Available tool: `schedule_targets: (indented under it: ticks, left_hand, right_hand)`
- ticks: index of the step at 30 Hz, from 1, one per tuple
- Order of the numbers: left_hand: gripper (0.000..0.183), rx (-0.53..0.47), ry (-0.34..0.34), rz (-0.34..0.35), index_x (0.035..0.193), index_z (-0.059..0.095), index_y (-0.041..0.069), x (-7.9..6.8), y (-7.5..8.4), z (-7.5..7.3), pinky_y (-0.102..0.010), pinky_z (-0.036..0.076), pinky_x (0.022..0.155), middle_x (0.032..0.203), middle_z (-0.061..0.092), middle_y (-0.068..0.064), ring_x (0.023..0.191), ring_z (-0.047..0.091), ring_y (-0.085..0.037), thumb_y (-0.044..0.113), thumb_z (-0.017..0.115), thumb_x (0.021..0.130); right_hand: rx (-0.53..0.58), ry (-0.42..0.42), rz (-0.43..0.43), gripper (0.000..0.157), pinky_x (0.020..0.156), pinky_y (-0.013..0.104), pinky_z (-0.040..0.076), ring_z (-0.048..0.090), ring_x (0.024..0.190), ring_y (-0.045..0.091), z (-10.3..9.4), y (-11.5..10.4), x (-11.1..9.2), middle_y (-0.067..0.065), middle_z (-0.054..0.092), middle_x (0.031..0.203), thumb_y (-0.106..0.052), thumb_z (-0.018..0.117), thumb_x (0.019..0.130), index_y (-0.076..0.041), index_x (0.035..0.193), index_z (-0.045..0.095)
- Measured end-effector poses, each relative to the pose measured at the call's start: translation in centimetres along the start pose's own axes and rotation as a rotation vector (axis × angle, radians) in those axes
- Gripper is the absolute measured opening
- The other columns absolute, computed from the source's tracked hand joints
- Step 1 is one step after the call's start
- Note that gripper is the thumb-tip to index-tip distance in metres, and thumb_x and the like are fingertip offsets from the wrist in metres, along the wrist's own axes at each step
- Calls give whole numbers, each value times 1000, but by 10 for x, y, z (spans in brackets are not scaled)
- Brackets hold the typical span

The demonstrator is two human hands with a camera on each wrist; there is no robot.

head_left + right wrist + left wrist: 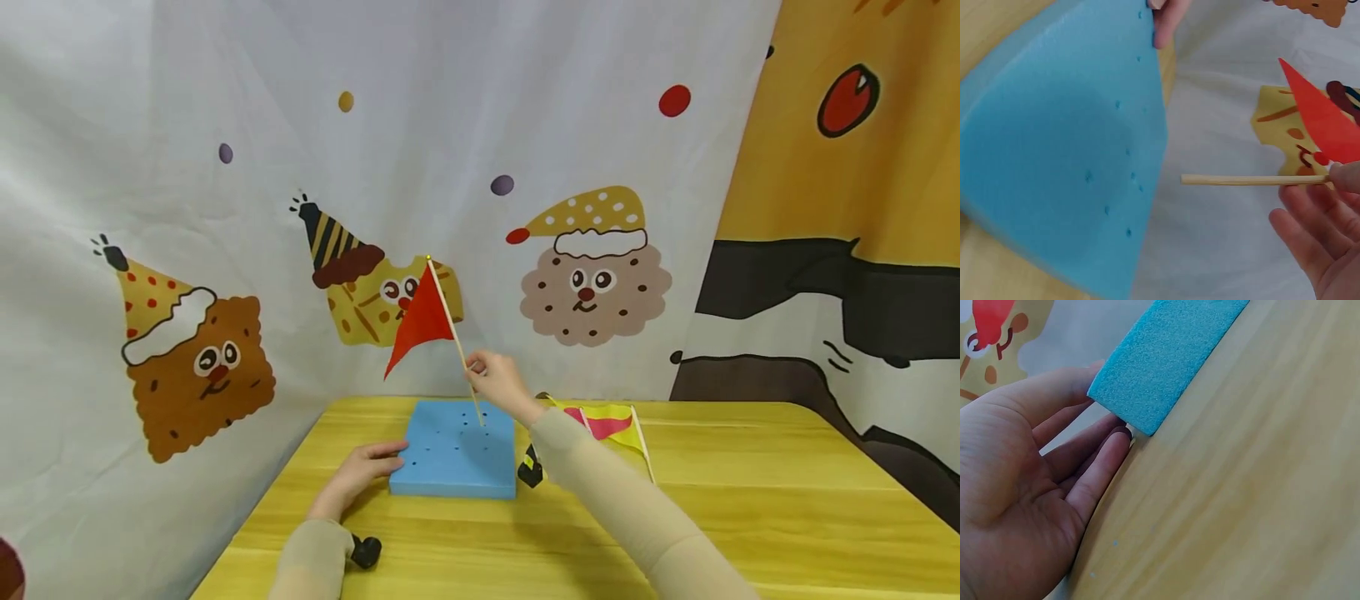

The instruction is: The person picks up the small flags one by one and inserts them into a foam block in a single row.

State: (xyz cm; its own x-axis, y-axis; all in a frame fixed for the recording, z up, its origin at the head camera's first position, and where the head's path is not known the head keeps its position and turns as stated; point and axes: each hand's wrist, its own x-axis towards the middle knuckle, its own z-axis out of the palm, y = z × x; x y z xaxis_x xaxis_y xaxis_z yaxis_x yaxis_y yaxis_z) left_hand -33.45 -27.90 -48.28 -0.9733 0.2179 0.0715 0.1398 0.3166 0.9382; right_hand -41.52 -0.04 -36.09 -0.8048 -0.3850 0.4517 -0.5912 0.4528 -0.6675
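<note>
A wood-grain table (750, 475) carries a perforated blue foam block (450, 465). Pink and yellow pennants (609, 426) lie to its right.

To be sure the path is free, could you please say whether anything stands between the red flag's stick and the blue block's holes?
Nothing visible does: the stick, in the right hand, points down at the blue block; the left hand touches its left edge.

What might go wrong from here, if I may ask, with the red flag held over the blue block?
The stick could miss the small holes and press against the top of the blue block. The right grip holds it some way above its free lower end, so that end might wobble. The left grip touches only one side, so the block may shift if pushed.
</note>
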Motion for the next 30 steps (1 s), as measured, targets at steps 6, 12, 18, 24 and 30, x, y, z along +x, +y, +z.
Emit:
schedule_targets:
  ticks: [6,12,18,24,30]
  left_hand:
    - [46,4,21,3,135,58,5,1,1,-1,-49,43,101,140,50,-19,122,53,-36,23,65,95]
    - [45,-7,21,2,134,58,3,2,-2,0,-43,47,97,138,52,-19,121,53,-35,23,66,94]
    - [45,-23,17,14,134,58,1,2,-4,3,-46,46,98,140,50,-20,122,52,-36,22,65,95]
    - [43,-16,36,-14,133,60,3,3,-4,4,-46,46,98,139,52,-18,121,53,-34,22,65,94]
    - [42,-27,58,-35,132,62,6,6,-3,2,-46,45,99,138,53,-16,122,53,-33,23,67,94]
  right_hand:
    - [94,18,-3,12,59,27,56,69,71,28,18,-2,8,12,66,86,-7,61,95,0,104,63]
    - [150,30,47,10,60,28,57,68,73,25,35,0,13,12,66,88,-8,61,96,-3,104,63]
    - [222,51,80,11,55,33,57,68,74,30,50,5,14,16,66,91,-6,60,96,-2,106,62]
    - [222,62,86,14,49,28,54,68,77,33,65,10,14,9,67,89,-8,62,95,-2,108,62]
    - [220,68,92,18,49,29,54,68,74,29,71,6,14,10,66,90,-7,61,95,2,110,62]
